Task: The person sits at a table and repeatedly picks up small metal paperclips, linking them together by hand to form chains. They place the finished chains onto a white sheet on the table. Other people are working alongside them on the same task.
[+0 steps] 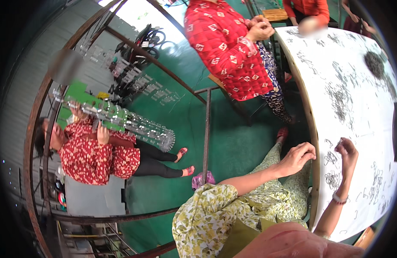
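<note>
Basically, L hand (298, 158) is near the worktop (372, 122) edge, fingers bent; R hand (348, 151), w/ bracelet (339, 199) on wrist, is above it, fingers curled. Can't tell if either grip's clamped on smth. Small dark pcs (332, 180) lie scattered on worktop, some nr R hand.

The counter (365, 124) lies to your right, small pieces (338, 101) scattered across it; your left hand (296, 160) is by its left edge, your right hand (347, 152) over it; a frame (208, 129) stands to your left.
</note>
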Tool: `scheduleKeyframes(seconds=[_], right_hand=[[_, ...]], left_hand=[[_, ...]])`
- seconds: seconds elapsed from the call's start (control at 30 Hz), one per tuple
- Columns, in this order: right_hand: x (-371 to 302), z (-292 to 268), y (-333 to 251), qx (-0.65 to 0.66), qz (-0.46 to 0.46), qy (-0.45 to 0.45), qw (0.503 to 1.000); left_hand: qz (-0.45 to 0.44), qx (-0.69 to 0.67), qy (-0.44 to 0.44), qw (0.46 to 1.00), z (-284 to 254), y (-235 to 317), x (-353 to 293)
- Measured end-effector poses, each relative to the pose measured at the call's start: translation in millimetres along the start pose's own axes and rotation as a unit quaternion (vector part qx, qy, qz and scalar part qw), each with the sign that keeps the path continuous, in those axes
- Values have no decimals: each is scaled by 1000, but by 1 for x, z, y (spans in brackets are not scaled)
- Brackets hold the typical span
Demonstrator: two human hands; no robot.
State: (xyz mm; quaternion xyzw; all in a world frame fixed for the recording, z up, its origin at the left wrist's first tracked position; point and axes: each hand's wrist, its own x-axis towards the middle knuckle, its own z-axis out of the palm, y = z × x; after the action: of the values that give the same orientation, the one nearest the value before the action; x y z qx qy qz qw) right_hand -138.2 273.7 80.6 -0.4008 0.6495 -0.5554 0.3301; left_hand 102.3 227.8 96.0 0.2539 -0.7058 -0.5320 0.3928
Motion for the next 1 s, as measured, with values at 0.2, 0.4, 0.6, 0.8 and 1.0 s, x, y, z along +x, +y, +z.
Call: scheduleKeyframes(seconds=[0.2, 0.4, 0.6, 0.8, 1.0], right_hand=[[-65, 55, -56, 71, -52, -21, 996], [-79, 62, -53, 46, -34, 42, 998], [-72, 68, -50, 147, -15, 27, 989], [-86, 63, -29, 254, 76, 25, 964], [-94, 68, -15, 266, 125, -13, 956]], left_hand=[[85, 47, 13, 995, 4, 5, -2], [80, 44, 16, 996, 6, 9, -6], [-35, 22, 16, 999, 14, -11, -8], [-51, -24, 87, 995, 25, -48, 8], [-84, 127, -10, 988, 41, -107, 142]])
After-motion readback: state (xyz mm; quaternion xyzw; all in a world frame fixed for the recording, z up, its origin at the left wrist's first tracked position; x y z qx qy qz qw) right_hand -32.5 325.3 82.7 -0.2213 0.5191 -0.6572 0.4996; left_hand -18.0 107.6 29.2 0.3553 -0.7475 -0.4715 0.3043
